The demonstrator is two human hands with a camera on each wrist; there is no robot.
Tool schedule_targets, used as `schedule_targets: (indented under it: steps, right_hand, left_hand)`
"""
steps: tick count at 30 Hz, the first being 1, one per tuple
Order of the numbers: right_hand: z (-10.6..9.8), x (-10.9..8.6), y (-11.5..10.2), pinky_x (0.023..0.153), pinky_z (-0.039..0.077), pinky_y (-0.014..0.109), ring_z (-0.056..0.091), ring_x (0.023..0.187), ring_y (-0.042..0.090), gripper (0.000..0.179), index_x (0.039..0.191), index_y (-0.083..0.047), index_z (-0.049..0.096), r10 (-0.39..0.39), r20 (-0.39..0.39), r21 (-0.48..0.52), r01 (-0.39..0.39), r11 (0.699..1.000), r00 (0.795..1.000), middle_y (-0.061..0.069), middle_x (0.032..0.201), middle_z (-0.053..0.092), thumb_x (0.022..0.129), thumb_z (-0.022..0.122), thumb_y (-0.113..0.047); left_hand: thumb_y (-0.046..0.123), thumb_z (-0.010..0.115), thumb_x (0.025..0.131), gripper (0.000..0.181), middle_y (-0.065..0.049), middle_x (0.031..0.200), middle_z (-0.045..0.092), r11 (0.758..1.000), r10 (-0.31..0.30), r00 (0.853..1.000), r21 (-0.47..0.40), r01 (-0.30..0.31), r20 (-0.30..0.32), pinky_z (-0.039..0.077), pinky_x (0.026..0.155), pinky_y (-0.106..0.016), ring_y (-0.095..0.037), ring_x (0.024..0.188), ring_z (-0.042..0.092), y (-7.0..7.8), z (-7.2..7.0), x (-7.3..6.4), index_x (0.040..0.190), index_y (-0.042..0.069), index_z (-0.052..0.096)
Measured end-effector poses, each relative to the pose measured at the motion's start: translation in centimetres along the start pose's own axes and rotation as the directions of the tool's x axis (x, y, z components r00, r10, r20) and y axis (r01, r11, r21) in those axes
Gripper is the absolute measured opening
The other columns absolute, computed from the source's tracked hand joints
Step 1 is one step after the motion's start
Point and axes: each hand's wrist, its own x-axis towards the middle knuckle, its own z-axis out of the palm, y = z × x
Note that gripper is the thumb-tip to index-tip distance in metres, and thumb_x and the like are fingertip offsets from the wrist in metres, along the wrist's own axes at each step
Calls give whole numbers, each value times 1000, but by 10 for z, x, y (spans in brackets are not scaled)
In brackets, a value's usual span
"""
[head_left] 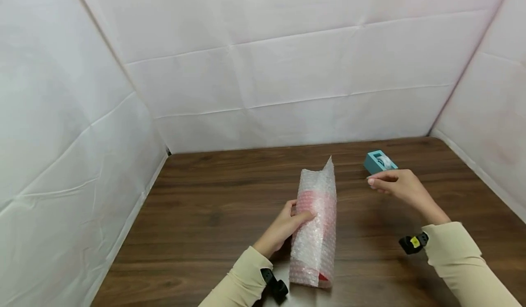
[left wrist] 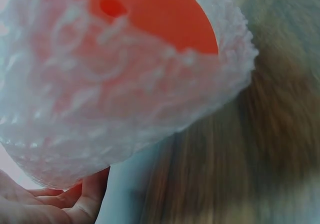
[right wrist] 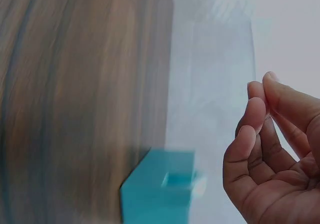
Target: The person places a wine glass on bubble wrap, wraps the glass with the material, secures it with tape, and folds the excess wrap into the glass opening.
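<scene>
White walls (head_left: 287, 74) border a brown table (head_left: 197, 224), left grip (head_left: 284, 228) clasping bubble wrap (head_left: 314, 243), right grip (head_left: 399, 187) pinching perhaps tape (head_left: 374, 176).

We wear cream sleeves (head_left: 462, 259) and, at each wrist, a small black camera (head_left: 274, 287), our right one bearing a yellow patch (head_left: 415, 242).

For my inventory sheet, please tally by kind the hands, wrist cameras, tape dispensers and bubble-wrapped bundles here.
Left hand and right hand: 2
Wrist cameras: 2
Tape dispenser: 1
Bubble-wrapped bundle: 1
Total: 6
</scene>
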Motion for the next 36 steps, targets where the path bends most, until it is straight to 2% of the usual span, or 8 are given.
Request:
schedule_targets:
  steps: [4,8,13,19,23,30,36]
  right_hand:
    - [8,2,-15,68,55,32,68,83,15,48,115,-6,69,-51,40,24,50,998,998,12,101,73,90,62,-47]
    - [17,3,-33,75,56,36,69,91,22,43,113,-10,70,-118,61,41,116,992,991,8,100,73,90,63,-45]
    - [29,5,-55,74,55,35,68,88,24,32,107,-13,73,-198,84,71,192,979,977,4,97,73,90,65,-39]
    - [46,9,-76,68,53,31,65,81,18,24,101,-16,74,-239,142,96,227,969,960,3,94,73,88,68,-35]
    - [58,13,-90,65,51,29,63,77,15,21,100,-16,75,-299,172,92,287,953,938,0,91,73,88,69,-33]
    - [78,16,-111,64,51,26,64,78,17,15,97,-14,76,-353,207,109,337,935,912,1,93,74,88,70,-24]
    - [89,16,-125,67,51,24,63,79,9,11,95,-14,77,-419,215,75,412,908,882,1,94,74,87,71,-18]
  left_hand:
    - [31,67,86,67,-16,121,60,1000,6,1000,3,-6,-30,51,80,-35,-21,96,61,0,-6,-2,140,7,34]
    - [32,67,86,68,-16,121,60,1000,10,998,12,-9,-59,51,78,-34,-20,94,61,0,-13,-4,140,7,34]
    - [34,66,86,70,-17,121,59,1000,13,996,21,-11,-83,51,77,-33,-20,93,61,-2,-22,-5,141,7,33]
    - [36,65,87,72,-19,125,56,1000,2,994,28,1,-111,50,79,-34,-21,97,60,-4,-33,-10,142,5,31]
    - [37,64,88,73,-20,128,55,999,4,991,33,0,-133,50,81,-35,-22,99,59,-4,-38,-13,143,4,30]
    - [35,62,90,72,-22,130,53,999,9,989,33,-4,-147,50,84,-38,-22,102,58,-5,-39,-17,144,3,27]
    - [37,64,89,72,-21,125,56,1000,15,989,18,-13,-146,51,80,-34,-21,96,60,-9,-37,-15,142,3,28]
